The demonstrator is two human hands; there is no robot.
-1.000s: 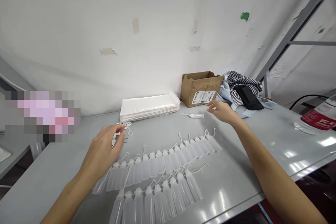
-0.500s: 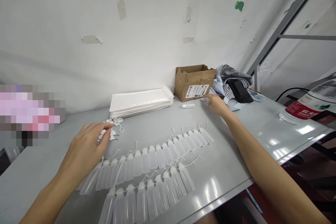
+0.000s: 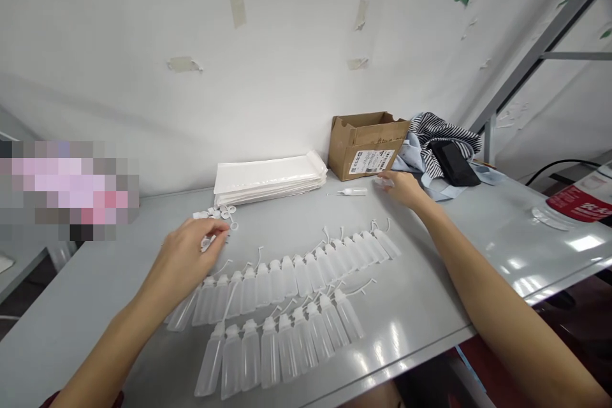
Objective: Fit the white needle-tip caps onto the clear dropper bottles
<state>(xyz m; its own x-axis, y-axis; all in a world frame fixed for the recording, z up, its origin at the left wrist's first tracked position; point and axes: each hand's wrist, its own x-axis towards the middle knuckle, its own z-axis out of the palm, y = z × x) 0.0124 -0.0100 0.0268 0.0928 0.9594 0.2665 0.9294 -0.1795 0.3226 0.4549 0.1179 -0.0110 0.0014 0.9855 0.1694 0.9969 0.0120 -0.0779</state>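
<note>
My left hand [image 3: 194,252] is at the small pile of white plastic caps [image 3: 203,214], thumb and fingertips drawn together; whatever they pinch is hidden. A white ring-shaped piece [image 3: 234,226] lies just beyond those fingertips. In front of the cardboard box, my right hand [image 3: 405,190] has its fingers closed at a small clear plastic piece [image 3: 384,183], too indistinct to name. Left of it lies a small bottle with a thin needle tip [image 3: 354,192]. Two rows of translucent squeeze bottles, a back row [image 3: 262,284] and a front row [image 3: 270,354], lie with strapped caps open.
A stack of white padded envelopes [image 3: 270,180] lies by the wall, beside the open cardboard box [image 3: 368,143]. Striped cloth [image 3: 425,124] and a black phone-like object [image 3: 454,162] are right of it. A large red-labelled bottle [image 3: 583,201] stands far right.
The view has swung left, so everything sits further right. My right fingers now cover the small clear piece by the box. My left hand stays by the caps, its fingertips closer together.
</note>
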